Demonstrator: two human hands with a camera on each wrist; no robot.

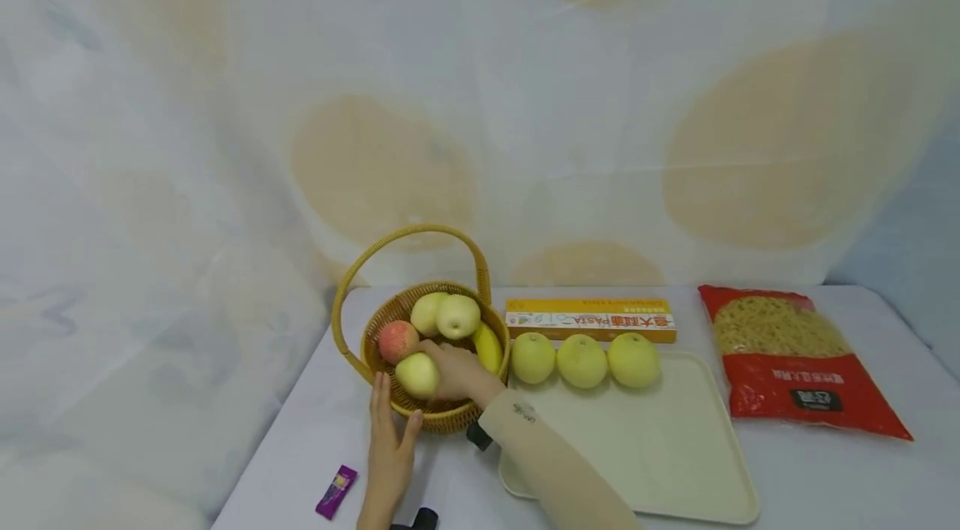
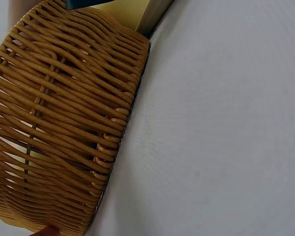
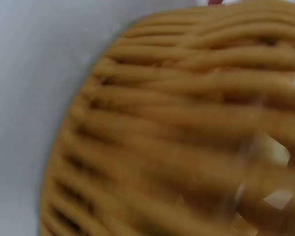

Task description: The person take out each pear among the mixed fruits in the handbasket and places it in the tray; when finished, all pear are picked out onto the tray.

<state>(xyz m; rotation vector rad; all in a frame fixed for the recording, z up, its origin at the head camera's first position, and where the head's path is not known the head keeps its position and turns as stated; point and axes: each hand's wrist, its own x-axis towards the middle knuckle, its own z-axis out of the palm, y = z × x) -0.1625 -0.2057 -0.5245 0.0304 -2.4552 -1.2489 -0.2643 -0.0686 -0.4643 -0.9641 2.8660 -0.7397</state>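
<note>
A wicker basket (image 1: 450, 422) with a tall arched handle stands at the left of the table. My right hand (image 1: 456, 373) reaches down inside it and grips a yellow-green apple (image 1: 417, 375); some of its fingers are hidden. Two more pale apples (image 1: 458, 316), a reddish peach (image 1: 397, 342) and a banana (image 1: 488, 348) lie in the basket around that hand. My left hand (image 1: 391, 451) rests against the basket's near left side, fingers straight. Both wrist views show mostly the woven wall (image 2: 64, 113), blurred in the right one (image 3: 162, 128).
A cream tray (image 1: 637, 455) stands right of the basket, with three yellow-green apples (image 1: 582, 361) in a row along its far edge. Behind them lies a pasta box (image 1: 591, 320). A red pasta bag (image 1: 795, 363) is at the far right, a small purple packet (image 1: 336, 492) at front left.
</note>
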